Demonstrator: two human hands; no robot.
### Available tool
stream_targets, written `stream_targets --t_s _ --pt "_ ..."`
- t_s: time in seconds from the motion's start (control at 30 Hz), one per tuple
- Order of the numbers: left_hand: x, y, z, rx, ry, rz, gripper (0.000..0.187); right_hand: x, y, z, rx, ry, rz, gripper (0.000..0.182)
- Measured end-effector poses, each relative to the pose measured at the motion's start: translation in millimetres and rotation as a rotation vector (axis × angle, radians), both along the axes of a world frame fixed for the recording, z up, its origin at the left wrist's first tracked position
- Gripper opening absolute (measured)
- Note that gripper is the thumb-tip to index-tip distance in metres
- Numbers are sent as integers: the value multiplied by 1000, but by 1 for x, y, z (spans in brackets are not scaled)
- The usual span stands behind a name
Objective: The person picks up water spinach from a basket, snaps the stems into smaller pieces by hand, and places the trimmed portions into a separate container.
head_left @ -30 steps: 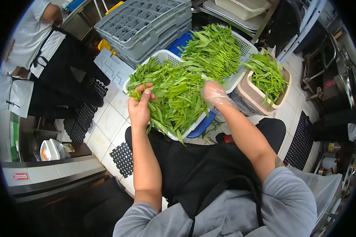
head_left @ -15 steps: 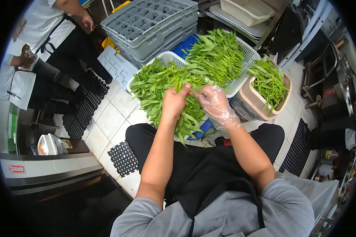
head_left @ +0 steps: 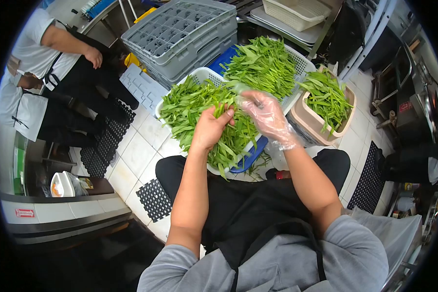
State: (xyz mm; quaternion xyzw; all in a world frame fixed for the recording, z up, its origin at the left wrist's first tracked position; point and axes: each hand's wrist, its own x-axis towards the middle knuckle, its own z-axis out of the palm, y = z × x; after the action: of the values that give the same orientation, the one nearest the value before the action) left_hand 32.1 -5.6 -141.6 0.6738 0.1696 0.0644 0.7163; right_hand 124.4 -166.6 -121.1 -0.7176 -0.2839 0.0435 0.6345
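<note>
My bare left hand [head_left: 212, 126] is closed on green leafy stems over the left white basket [head_left: 159, 108], which is heaped with leafy greens [head_left: 182, 104]. Beside it, my right hand [head_left: 264, 113] wears a clear plastic glove; its fingers are curled near the stems, and what they hold, if anything, is too small to make out. Behind my right hand, a second pile of greens [head_left: 265, 65] lies in another white basket [head_left: 304, 65]. More cut greens [head_left: 326, 100] rest in a beige bin [head_left: 348, 121] at the right.
Grey dishwasher racks [head_left: 180, 36] are stacked behind the left basket. A blue tray edge [head_left: 250, 158] shows below the basket. Two people [head_left: 65, 48] stand at the left. Black mats [head_left: 107, 138] lie on the tiled floor. A metal shelf with a cream basket [head_left: 297, 14] stands at the back.
My right hand has shifted slightly up and left, and my left hand a little left. The camera view has shifted slightly. At the left, the people have changed posture.
</note>
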Motion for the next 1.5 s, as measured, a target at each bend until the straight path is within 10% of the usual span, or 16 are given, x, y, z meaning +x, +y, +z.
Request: stream_targets --t_s 0.17,0.3,0.43,0.57,0.9,1.5 --pt "-6 4 2 -48 100 132 21 12 -11 9 -252 35 112 26" --pt "-25 14 7 772 161 418 30 4 -14 28 -296 -3 70 22" --pt "-30 -11 29 797 -310 266 33 -3 -9 19 -273 -171 161 19" --pt "-28 -5 22 644 163 -56 31 -2 -9 26 -370 -235 263 25" --pt "-35 167 13 -367 -489 302 16 61 59 -3 -702 -182 256 38" --pt "-37 221 -50 -501 -539 365 20 119 232 -86 -1337 -540 732 46"
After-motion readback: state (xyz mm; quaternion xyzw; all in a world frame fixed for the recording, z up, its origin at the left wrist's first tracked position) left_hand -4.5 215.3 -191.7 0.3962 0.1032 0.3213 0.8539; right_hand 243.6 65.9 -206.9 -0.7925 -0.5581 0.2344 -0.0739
